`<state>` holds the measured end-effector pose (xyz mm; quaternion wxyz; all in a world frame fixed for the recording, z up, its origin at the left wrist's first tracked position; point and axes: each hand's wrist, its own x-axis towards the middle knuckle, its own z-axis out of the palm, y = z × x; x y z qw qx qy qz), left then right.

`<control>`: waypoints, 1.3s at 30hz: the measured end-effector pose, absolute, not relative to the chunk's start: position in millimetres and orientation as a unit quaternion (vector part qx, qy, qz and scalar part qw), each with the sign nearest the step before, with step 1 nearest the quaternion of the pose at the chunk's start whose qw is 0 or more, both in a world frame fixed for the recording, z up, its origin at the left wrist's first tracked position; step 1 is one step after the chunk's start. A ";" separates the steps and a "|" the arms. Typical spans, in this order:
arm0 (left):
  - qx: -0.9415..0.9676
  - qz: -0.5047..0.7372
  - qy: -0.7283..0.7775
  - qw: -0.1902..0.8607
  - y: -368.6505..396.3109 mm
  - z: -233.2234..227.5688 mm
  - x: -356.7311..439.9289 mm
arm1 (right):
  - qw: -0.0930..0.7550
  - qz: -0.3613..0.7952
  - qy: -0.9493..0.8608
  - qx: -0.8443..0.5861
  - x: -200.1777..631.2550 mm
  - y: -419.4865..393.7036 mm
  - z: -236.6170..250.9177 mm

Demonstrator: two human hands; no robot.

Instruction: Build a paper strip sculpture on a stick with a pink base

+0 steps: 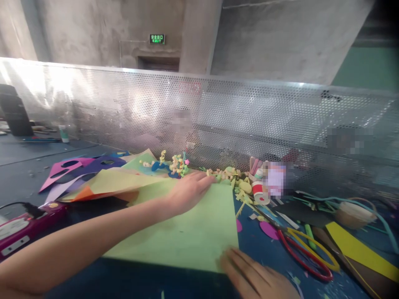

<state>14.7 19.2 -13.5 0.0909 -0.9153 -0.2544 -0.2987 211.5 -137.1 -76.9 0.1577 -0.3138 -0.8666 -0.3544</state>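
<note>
A large pale green sheet of paper (pixel 181 236) lies on the dark blue table in front of me. My left hand (pixel 190 189) rests across its far part, fingers stretched out to the right and lying flat near the far edge. Close to the sheet's near right corner is my right hand (pixel 255 276), slightly blurred, with fingers extended and apart. Its fingertips seem to touch the corner. Beyond my left hand stand small paper decorations (pixel 179 164) in yellow, blue and pink, beside a heap of yellow-green paper scraps (pixel 245 186).
Scissor handles, red (pixel 297 264) and yellow, lie right of the sheet. A yellow strip (pixel 358 249) and a tape roll (pixel 355 215) are farther right. A magenta power strip (pixel 34 224) and pink cut-out sheet (pixel 67 168) are left. A perforated metal panel (pixel 218 112) stands behind.
</note>
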 end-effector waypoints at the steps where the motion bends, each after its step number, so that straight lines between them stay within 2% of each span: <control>1: -0.910 -0.313 -0.237 0.130 22.5 -8.7 17.9 | 0.161 -0.350 -0.865 -0.322 211.0 -132.2 -75.2; 6: -0.873 -0.319 -0.150 0.336 17.2 2.9 23.3 | 0.213 -0.313 -0.844 -0.379 211.4 -115.0 -74.0; 8: -0.852 -0.339 -0.088 0.389 1.4 4.5 22.1 | 0.230 -0.298 -0.850 -0.369 213.4 -114.2 -76.2; 11: -0.833 -0.375 0.011 0.408 -22.7 4.2 22.5 | 0.252 -0.286 -0.857 -0.346 215.6 -116.3 -79.9; 15: -0.836 -0.376 -0.036 0.397 -13.1 -2.6 28.4 | 0.279 -0.259 -0.858 -0.346 210.8 -116.3 -84.5; 18: -0.869 -0.331 -0.140 0.340 26.2 -13.3 29.0 | 0.279 -0.235 -0.864 -0.348 201.4 -110.8 -90.0; 20: -0.909 -0.264 -0.204 0.251 51.0 -21.9 25.2 | 0.277 -0.225 -0.863 -0.356 194.7 -104.2 -95.0; 23: -0.914 -0.246 -0.300 0.118 64.0 -34.1 15.8 | 0.278 -0.201 -0.855 -0.388 187.4 -92.6 -100.9; 27: -0.924 -0.218 -0.311 0.040 30.9 -45.2 5.4 | 0.258 -0.145 -0.845 -0.446 186.1 -83.4 -98.9; 30: -0.948 -0.159 -0.269 -0.060 -8.3 -48.7 -0.4 | 0.242 -0.104 -0.840 -0.474 190.5 -82.9 -93.1; 34: -0.960 -0.106 -0.252 -0.058 -40.0 -52.3 -12.6 | 0.278 -0.047 -0.840 -0.464 199.8 -84.2 -91.1; 39: -0.964 -0.114 -0.233 -0.054 -38.2 -60.2 -35.7 | 0.280 -0.008 -0.836 -0.471 207.4 -85.7 -93.0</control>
